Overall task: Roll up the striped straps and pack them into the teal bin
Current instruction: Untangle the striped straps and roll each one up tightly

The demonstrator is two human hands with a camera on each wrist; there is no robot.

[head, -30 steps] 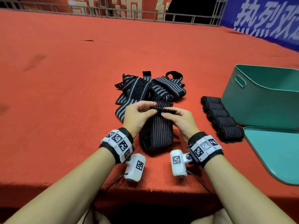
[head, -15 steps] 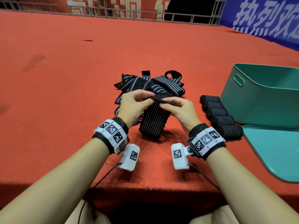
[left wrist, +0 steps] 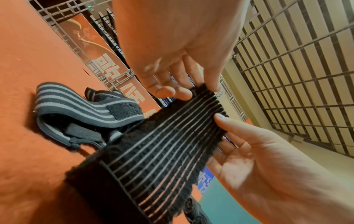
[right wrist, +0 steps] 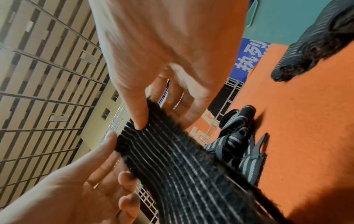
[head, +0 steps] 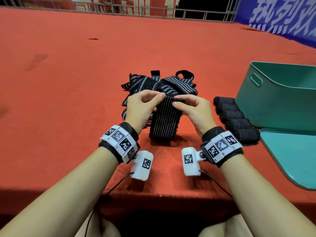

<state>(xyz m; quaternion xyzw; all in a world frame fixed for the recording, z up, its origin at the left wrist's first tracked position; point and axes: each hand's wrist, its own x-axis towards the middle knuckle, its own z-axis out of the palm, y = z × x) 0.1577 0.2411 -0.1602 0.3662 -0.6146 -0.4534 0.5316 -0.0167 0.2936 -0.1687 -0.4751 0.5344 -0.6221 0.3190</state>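
Note:
A black strap with thin grey stripes [head: 164, 124] hangs from both hands, its lower end resting on the red table. My left hand [head: 159, 98] pinches the strap's upper edge at the left corner, and my right hand [head: 177, 100] pinches it at the right. In the left wrist view the left hand [left wrist: 191, 92] holds the strap [left wrist: 162, 151] between thumb and fingers. In the right wrist view the right hand [right wrist: 153, 119] does the same on the strap [right wrist: 191, 166]. A loose pile of striped straps [head: 171, 84] lies behind. The teal bin [head: 277, 100] stands at the right.
Several rolled straps [head: 234, 117] lie in a row against the bin's left side. A teal lid [head: 290, 154] lies flat near the table's right front. The red table [head: 68, 82] stretches far to the left and back, with a railing and banners beyond.
Both hands have lifted the strap's pinched end up and away from me. The strap, which lay flat on the table, now hangs with only its near end down.

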